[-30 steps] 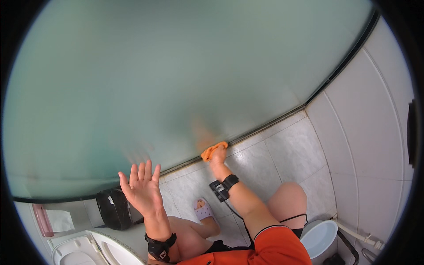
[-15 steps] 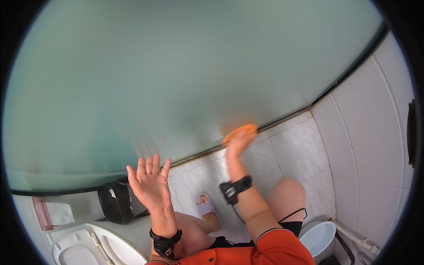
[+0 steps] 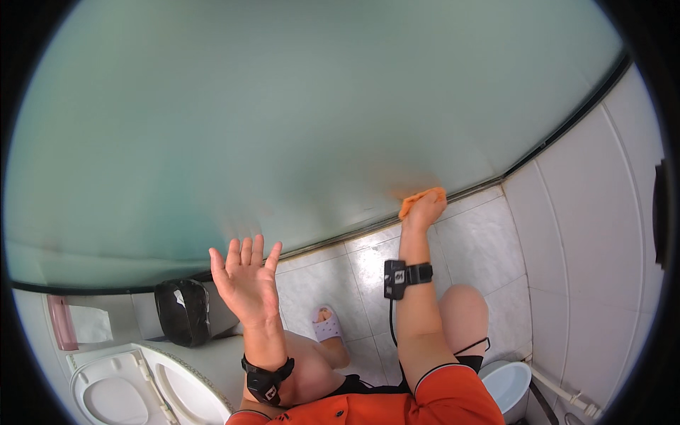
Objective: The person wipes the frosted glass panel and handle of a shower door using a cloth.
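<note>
Black bin [image 3: 183, 313] out at eight o'clock, and just right of it our left hand [image 3: 248, 287]: palm up, fingers spread, nothing in them, the frosted glass [image 3: 304, 127] beyond. From there we look toward two o'clock, well apart, for the orange cloth [image 3: 413, 202], long axis lying eight to two, roughly along the glass's bottom rail [image 3: 340, 239]. And our right hand [image 3: 428, 211] has it! Fingers closed on the cloth, which shows along their eleven o'clock side, seemingly against the glass; that's plainly our nearer hand. Further right, at five o'clock from those fingers, sits the pale basin [image 3: 506, 386].
</note>
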Motion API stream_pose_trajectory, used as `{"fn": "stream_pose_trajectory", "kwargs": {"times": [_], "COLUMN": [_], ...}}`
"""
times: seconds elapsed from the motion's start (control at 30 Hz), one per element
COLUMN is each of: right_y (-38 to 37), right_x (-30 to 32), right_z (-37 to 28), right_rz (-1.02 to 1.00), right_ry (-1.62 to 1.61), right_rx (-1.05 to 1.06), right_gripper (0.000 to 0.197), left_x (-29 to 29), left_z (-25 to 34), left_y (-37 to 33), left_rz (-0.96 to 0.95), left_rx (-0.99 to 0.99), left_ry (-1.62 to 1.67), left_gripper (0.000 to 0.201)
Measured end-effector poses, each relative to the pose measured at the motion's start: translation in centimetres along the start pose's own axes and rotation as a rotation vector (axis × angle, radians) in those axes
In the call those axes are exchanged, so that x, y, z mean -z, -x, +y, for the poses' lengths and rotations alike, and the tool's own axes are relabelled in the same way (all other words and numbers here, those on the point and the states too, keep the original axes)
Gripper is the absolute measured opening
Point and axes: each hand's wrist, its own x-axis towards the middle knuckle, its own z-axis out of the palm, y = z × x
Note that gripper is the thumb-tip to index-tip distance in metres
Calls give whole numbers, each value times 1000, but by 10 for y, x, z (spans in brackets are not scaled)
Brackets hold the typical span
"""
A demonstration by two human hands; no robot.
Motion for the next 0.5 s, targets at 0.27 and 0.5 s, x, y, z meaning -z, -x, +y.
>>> {"fn": "stream_pose_trajectory", "kwargs": {"times": [0.27, 0.5], "right_y": [116, 134], "right_x": [-32, -22], "right_z": [61, 77], "right_rz": [5, -345], "right_ry": [291, -51], "right_rx": [51, -563], "right_gripper": [59, 17], "left_x": [1, 2], "left_z": [-5, -9], "left_y": [3, 2], "left_rz": [-28, 37], "left_rx": [-44, -71], "left_ry": [-79, -85], "left_gripper": [63, 57]}}
